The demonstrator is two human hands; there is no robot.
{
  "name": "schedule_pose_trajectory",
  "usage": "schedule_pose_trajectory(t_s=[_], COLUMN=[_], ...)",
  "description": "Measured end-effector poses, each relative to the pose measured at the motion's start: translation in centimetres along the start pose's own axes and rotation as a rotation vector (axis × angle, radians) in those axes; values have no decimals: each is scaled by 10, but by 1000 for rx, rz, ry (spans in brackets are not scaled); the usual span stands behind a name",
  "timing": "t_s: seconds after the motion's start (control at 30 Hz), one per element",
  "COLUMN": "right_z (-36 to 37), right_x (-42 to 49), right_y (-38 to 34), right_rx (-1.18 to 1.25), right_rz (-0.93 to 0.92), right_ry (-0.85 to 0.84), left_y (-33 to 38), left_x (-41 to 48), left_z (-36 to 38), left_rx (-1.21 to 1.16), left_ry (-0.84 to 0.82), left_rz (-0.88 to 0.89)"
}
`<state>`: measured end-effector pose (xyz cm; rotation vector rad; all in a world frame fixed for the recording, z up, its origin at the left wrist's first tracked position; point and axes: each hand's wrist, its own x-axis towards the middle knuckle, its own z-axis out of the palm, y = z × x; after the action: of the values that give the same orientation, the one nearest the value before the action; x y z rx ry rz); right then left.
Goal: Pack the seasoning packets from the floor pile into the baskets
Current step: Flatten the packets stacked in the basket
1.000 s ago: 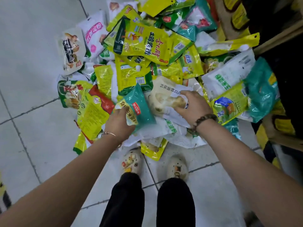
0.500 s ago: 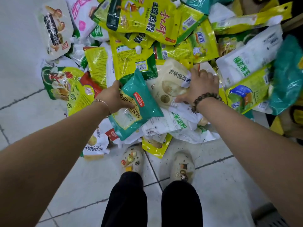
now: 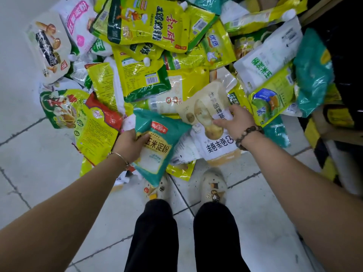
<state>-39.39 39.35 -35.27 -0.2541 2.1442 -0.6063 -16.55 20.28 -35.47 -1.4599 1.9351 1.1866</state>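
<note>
The left hand (image 3: 128, 143) is holding a teal packet (image 3: 161, 152) just left of the frame's centre. Its grip is closing round the packet's left edge, with the thumb lying on the printed face. The packet's lower corner is overlapping the left one of two pale shoes (image 3: 214, 185) at lower centre.

The right hand (image 3: 235, 122) is reaching in just right of centre. Its grip is pinching the right end of a beige packet (image 3: 202, 108) printed with potatoes, which is lying tilted on top of the pile (image 3: 137, 75).

The pile of yellow, green, white and teal packets is spreading over the tiled floor (image 3: 39, 173) across the upper half of the frame, with a big yellow packet (image 3: 149, 22) at top centre.

A beaded bracelet (image 3: 247, 136) is circling the right wrist, and a thin bangle (image 3: 120, 157) the left.
</note>
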Motion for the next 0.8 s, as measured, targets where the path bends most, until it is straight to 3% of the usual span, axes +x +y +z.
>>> schedule_pose_trajectory(t_s=[0.27, 0.47, 0.8], right_z=[-28, -45, -77], right_x=[-109, -186, -303], right_y=[5, -4, 15], right_rx=[527, 617, 771], right_rz=[231, 282, 336], right_ry=[164, 289, 540], left_y=[50, 86, 126], left_x=[-92, -153, -230], left_z=[-25, -47, -42], left_rx=[-67, -60, 81], left_ry=[208, 237, 163], left_rz=[63, 86, 330])
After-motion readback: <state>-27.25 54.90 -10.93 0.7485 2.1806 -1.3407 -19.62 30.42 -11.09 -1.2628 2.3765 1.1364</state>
